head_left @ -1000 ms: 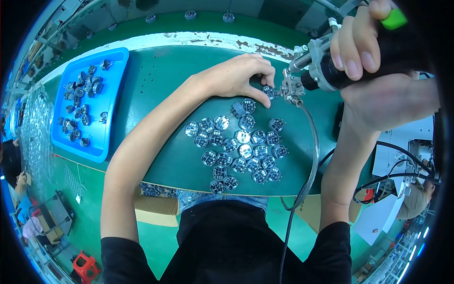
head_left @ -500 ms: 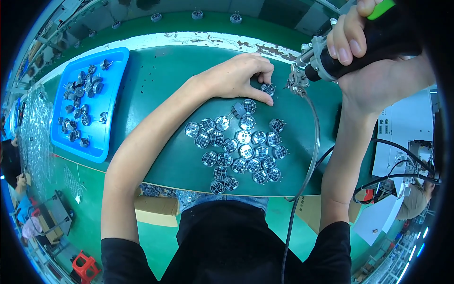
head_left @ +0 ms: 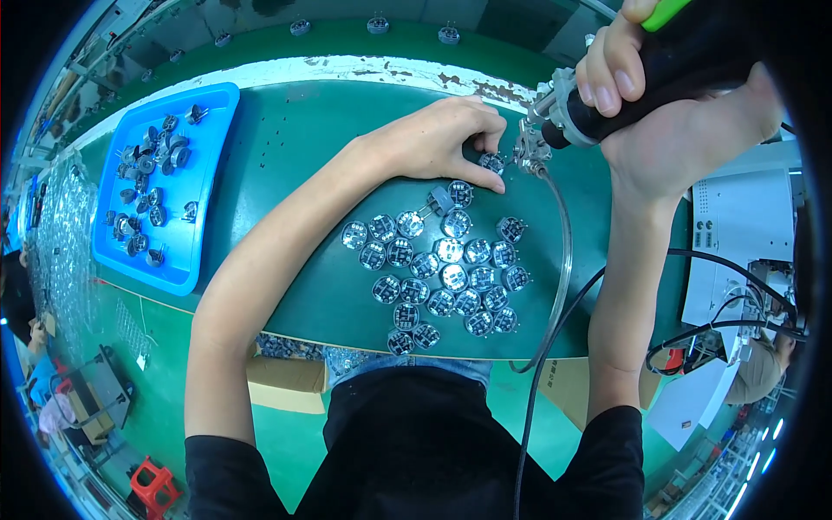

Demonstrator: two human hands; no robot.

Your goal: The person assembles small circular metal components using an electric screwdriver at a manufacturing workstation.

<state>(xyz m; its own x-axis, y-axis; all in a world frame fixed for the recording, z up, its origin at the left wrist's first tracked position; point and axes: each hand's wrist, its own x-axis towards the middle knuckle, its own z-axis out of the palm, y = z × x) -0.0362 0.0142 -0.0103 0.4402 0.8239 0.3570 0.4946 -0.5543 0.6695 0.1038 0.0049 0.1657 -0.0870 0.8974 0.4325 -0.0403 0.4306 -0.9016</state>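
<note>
Beyond the cluster on the green bench, my left hand (head_left: 433, 139) pinches a small round circuit-board part (head_left: 492, 163) between thumb and fingers. My right hand (head_left: 667, 160) is wrapped round a black handheld power screwdriver (head_left: 568, 119) with a green patch. Its metal nozzle (head_left: 530, 146) is right beside the pinched part; whether the tip touches it I cannot tell. A clear hose (head_left: 564, 251) hangs from the nozzle. Nearer me lie several more round circuit-board parts (head_left: 453, 276), mostly board side up. One grey part (head_left: 440, 200) is tipped on its side by the far edge of the cluster.
A blue tray (head_left: 208, 165) with several grey round parts stands on the left of the bench (head_left: 303, 113). Past the far white edge, more round parts (head_left: 378, 25) sit in a row on a green strip. A white machine (head_left: 745, 208) with black cables (head_left: 728, 265) stands right.
My right hand has moved the screwdriver left, bringing its nozzle up to the pinched part. My left hand keeps its pinch nearly in place. The parts on the far strip have shifted right.
</note>
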